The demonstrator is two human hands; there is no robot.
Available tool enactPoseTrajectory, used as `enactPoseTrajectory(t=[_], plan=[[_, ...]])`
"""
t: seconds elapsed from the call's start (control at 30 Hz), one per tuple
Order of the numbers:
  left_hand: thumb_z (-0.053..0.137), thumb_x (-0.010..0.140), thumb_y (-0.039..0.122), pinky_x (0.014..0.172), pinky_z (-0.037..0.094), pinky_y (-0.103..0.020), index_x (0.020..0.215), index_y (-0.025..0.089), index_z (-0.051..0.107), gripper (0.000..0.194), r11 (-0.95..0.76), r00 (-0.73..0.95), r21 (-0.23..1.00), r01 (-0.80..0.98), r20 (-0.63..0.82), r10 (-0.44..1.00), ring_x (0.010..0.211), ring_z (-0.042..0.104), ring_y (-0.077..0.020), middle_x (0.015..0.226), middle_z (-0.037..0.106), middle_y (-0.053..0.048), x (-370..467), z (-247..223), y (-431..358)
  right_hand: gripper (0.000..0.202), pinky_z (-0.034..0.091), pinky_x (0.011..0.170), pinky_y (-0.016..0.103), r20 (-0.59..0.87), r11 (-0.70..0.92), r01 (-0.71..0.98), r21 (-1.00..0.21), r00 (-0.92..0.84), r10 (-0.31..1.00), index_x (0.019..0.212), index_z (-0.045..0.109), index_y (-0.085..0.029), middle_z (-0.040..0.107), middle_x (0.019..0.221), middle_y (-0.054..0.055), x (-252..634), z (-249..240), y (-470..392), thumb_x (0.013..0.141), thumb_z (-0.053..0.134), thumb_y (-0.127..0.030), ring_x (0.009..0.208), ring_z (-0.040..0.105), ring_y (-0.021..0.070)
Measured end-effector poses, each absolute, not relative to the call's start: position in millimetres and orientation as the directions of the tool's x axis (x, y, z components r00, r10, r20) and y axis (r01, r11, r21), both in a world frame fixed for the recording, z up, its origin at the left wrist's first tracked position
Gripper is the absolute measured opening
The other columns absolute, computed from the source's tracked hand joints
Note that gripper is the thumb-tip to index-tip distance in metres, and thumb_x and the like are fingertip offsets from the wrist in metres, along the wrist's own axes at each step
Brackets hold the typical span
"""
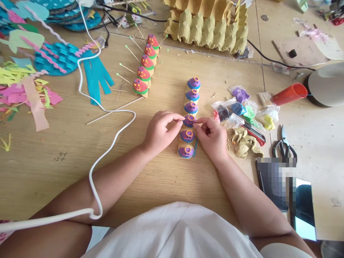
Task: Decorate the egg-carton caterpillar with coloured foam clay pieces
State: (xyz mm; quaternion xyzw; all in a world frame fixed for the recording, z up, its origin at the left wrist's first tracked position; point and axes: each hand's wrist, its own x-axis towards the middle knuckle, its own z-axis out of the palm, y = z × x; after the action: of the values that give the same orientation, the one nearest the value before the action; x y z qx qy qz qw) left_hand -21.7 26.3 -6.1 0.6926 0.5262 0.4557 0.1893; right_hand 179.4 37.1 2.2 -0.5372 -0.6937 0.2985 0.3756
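A strip of egg-carton cups (186, 144) runs away from me on the table, its domes covered in purple and blue clay with orange rings and small faces. My left hand (162, 132) comes from the left, thumb and index finger pinched close at the edge of one purple dome (189, 120). On that dome's other side is my right hand (213, 139), thumb and index fingertips together and the other fingers curled. Anything tiny between either pair of fingertips is too small to make out. A thin blue strip (195, 147) lies along the carton's right side.
A red-and-green caterpillar strip (144, 73) with green-tipped sticks stands behind left. Bagged clay (240, 94), a utility knife (255, 133), torn carton (242, 142) and scissors (284, 145) lie right. A white cable (118, 134) crosses left; egg trays (209, 30) sit behind.
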Motion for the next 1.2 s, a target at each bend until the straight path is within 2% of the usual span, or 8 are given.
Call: enactPoseTrajectory(t=[0.17, 0.47, 0.57, 0.8, 1.2], plan=[[0.067, 0.095, 0.020, 0.089, 0.053, -0.036, 0.099, 0.022, 0.077, 0.011, -0.370, 0.030, 0.743, 0.558, 0.427, 0.904, 0.091, 0.071, -0.0187, 0.097, 0.080, -0.002, -21.7, -5.4, 26.0, 0.014, 0.036, 0.058, 0.027, 0.225, 0.281, 0.540, -0.794, -0.167, 0.960, 0.096, 0.074, -0.021, 0.046, 0.059, -0.007, 179.8, 5.2, 33.1, 0.091, 0.061, -0.020, 0.053, 0.041, 0.0107], [0.066, 0.095, 0.022, 0.090, 0.054, -0.035, 0.100, 0.022, 0.077, 0.012, -0.354, 0.034, 0.742, 0.570, 0.409, 0.912, 0.091, 0.070, -0.0186, 0.098, 0.080, -0.002, -21.9, -4.7, 26.1, 0.011, 0.036, 0.057, 0.026, 0.209, 0.254, 0.588, -0.768, -0.145, 0.967, 0.091, 0.072, -0.021, 0.048, 0.058, -0.007, 178.7, 0.6, 36.3, 0.091, 0.063, -0.027, 0.053, 0.043, 0.0110], [0.066, 0.095, 0.021, 0.089, 0.054, -0.035, 0.099, 0.022, 0.077, 0.011, -0.352, 0.032, 0.742, 0.570, 0.408, 0.912, 0.091, 0.070, -0.0189, 0.098, 0.080, -0.003, -21.4, -3.8, 26.1, 0.012, 0.036, 0.058, 0.026, 0.217, 0.265, 0.648, -0.714, -0.155, 0.964, 0.095, 0.073, -0.022, 0.052, 0.060, -0.006, 178.2, 2.5, 35.1, 0.092, 0.063, -0.028, 0.055, 0.046, 0.0118], [0.066, 0.094, 0.022, 0.090, 0.054, -0.036, 0.099, 0.023, 0.077, 0.012, -0.335, 0.026, 0.746, 0.576, 0.393, 0.919, 0.093, 0.070, -0.0194, 0.099, 0.081, -0.003, -21.1, -3.6, 26.4, 0.016, 0.041, 0.065, 0.029, 0.342, 0.397, 0.781, -0.482, -0.250, 0.906, 0.097, 0.075, -0.023, 0.067, 0.070, 0.002, 176.4, 7.1, 33.0, 0.097, 0.059, -0.027, 0.064, 0.058, 0.0166], [0.066, 0.095, 0.021, 0.091, 0.054, -0.036, 0.099, 0.023, 0.077, 0.012, -0.348, 0.027, 0.749, 0.563, 0.405, 0.914, 0.093, 0.071, -0.0194, 0.098, 0.080, -0.002, -21.5, -4.2, 26.2, 0.015, 0.042, 0.065, 0.030, 0.353, 0.408, 0.797, -0.446, -0.262, 0.898, 0.096, 0.075, -0.023, 0.070, 0.072, 0.003, 178.7, 4.2, 34.6, 0.098, 0.060, -0.027, 0.067, 0.062, 0.0183]])
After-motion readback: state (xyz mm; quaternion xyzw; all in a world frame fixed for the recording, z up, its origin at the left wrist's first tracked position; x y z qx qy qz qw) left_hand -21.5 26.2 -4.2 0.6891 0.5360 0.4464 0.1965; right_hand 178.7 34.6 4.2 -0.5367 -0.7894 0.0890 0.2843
